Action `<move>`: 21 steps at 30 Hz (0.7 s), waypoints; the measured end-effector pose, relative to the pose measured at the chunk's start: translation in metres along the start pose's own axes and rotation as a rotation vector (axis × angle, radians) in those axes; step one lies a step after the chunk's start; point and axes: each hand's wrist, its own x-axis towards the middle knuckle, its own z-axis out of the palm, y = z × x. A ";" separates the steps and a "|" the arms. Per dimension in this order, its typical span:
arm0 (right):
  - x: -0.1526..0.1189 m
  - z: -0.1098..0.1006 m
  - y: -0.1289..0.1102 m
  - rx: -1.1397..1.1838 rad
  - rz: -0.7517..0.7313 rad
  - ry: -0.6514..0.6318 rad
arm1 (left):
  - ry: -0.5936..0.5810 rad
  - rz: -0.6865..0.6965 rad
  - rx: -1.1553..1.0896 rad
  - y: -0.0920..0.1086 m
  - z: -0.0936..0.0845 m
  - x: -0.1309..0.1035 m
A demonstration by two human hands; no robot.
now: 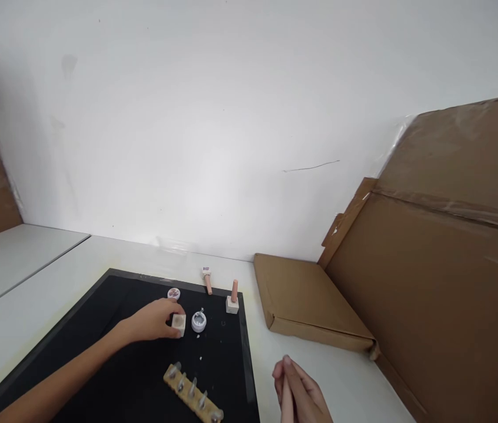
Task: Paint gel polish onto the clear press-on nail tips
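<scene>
I have my left hand (157, 321) pinching a small white block (179, 322) at the black mat (119, 299). My right hand (306, 395) has its fingertips pressed together; I can't tell what they hold. Just beside the block sits a little round pot (199, 323). Nearer me is a yellow strip (189, 398) with clear tips. Farther out, a pink-topped bottle (231, 305) stands up. A brown box (314, 296) lies on the bench (249, 273).

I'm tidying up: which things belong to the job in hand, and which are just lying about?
Likely belonging:
- white cube in left hand
- open jar
- strip with clear tips
- upright pink-capped bottle

Probably lying about:
- flat cardboard box
- brown cardboard panel
</scene>
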 end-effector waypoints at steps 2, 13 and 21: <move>0.000 0.010 -0.015 -0.027 -0.009 -0.032 | 0.026 -0.022 -0.058 -0.001 0.001 0.006; 0.009 0.062 -0.123 -0.138 -0.288 -0.187 | -0.033 0.030 -0.892 0.068 -0.037 0.024; 0.012 0.096 -0.138 -0.381 -0.809 -0.142 | -0.191 -0.121 -1.242 0.074 -0.034 0.029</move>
